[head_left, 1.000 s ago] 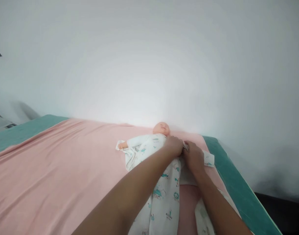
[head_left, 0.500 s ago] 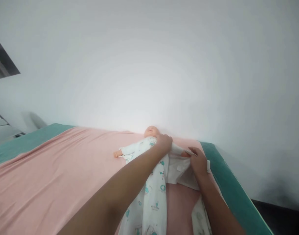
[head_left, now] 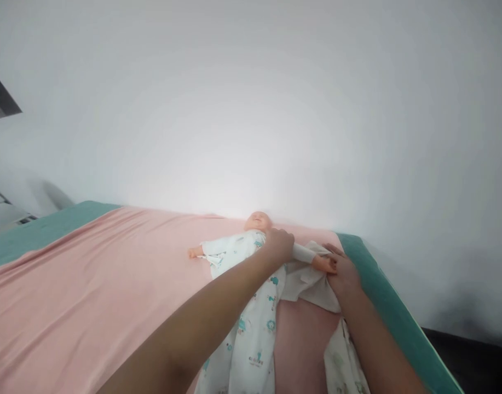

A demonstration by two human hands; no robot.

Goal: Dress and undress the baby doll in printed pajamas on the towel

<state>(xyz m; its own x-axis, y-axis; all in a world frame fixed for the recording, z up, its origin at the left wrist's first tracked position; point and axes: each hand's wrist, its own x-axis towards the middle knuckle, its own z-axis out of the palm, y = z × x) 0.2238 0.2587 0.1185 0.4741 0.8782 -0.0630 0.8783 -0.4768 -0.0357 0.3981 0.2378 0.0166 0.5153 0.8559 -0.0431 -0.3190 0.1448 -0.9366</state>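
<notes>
A baby doll [head_left: 257,221] lies on its back at the far side of a pink sheet [head_left: 90,284], dressed in a white patterned sleepsuit [head_left: 251,334]. My left hand [head_left: 278,244] rests closed on the doll's chest and shoulder. My right hand [head_left: 344,272] grips the doll's outstretched arm at its small hand, beside the opened white flap of the garment [head_left: 306,282]. The doll's other arm sticks out to the left.
The pink sheet covers a teal padded surface [head_left: 382,306] whose edge runs along the right and far left. A plain white wall stands right behind the doll's head. Dark floor shows at the lower right.
My right hand has slid outward to the right along the doll's sleeve, and the doll's arm and hand now show out of the sleeve. My left hand stays on the chest.
</notes>
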